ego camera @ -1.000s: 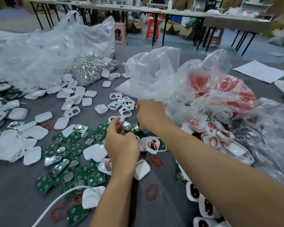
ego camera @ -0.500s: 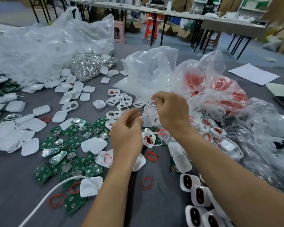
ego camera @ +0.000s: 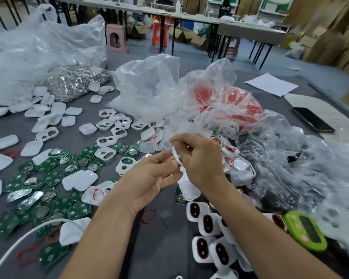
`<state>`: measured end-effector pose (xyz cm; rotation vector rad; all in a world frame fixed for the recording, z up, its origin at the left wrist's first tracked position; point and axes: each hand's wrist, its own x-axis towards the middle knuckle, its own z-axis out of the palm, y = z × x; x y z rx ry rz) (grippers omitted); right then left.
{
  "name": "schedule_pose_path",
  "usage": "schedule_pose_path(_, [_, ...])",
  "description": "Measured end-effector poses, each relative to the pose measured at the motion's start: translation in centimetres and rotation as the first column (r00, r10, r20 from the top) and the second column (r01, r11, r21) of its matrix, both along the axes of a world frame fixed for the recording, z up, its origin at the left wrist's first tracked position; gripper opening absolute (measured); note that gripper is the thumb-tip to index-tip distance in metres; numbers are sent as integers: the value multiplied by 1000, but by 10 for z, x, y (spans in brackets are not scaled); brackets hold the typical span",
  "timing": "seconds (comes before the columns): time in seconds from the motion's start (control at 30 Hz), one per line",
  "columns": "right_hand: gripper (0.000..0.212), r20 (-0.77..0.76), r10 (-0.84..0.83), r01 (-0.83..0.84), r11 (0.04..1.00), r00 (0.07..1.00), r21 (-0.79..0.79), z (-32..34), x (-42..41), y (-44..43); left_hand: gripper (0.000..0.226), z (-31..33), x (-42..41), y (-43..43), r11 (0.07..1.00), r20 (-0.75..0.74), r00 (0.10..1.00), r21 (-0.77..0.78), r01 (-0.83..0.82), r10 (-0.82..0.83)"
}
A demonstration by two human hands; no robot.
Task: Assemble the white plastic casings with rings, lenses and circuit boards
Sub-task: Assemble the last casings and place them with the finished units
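Note:
My right hand [ego camera: 201, 160] grips a white plastic casing [ego camera: 176, 156] on edge above the table. My left hand [ego camera: 151, 180] lies palm-up just beside it, fingertips touching the casing's lower side. Green circuit boards [ego camera: 48, 176] with silver discs are strewn at the left. Loose white casings [ego camera: 107, 152] with oval holes lie behind them. A red ring [ego camera: 148, 216] lies on the grey table below my left wrist. Finished casings with dark lenses [ego camera: 208, 224] are grouped at the lower right.
Clear plastic bags [ego camera: 149, 87] hold more parts at the back, one with red rings [ego camera: 230, 103]. A silver bag of small parts [ego camera: 73, 81] sits at back left. A green timer [ego camera: 306, 230], a phone [ego camera: 312, 121] and a white cable [ego camera: 22, 240] lie nearby.
My right hand lifted a white casing off the pile and brought it toward me. My left hand turned palm-up and moved in under it.

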<state>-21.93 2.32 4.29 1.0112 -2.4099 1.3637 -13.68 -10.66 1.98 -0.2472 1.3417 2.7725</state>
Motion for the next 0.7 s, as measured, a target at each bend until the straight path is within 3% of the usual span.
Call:
schedule_pose_path(0.07, [17,0,-12,12,999,1000,-36,-1,-1,-3,32,-2,0,2,999,23,999,-33,-40,40])
schedule_pose_path(0.2, [18,-152,2,-2,1000,988,3,2,-3,-8,39,-1,1,1,1000,32,999,-9,-28,28])
schedule_pose_path(0.27, [19,-154,-32,40,998,987,46,1,-8,-9,30,4,-1,0,990,49,990,-46,-133,135])
schedule_pose_path(0.37, [25,-60,-86,98,963,995,250,0,-19,-14,7,7,-3,-5,856,60,874,-244,-456,482])
schedule_pose_path(0.43, [28,4,16,-16,905,1000,426,-1,-22,-21,14,3,-4,-11,733,-4,790,-372,-570,613])
schedule_pose_path(0.57, [26,-42,127,-67,744,991,664,-1,-18,-35,38,-9,-2,-16,502,-184,795,-688,-524,578])
schedule_pose_path(0.7, [22,-95,107,-17,746,990,666,0,-18,-34,49,-12,-2,-18,485,-134,797,-731,-481,588])
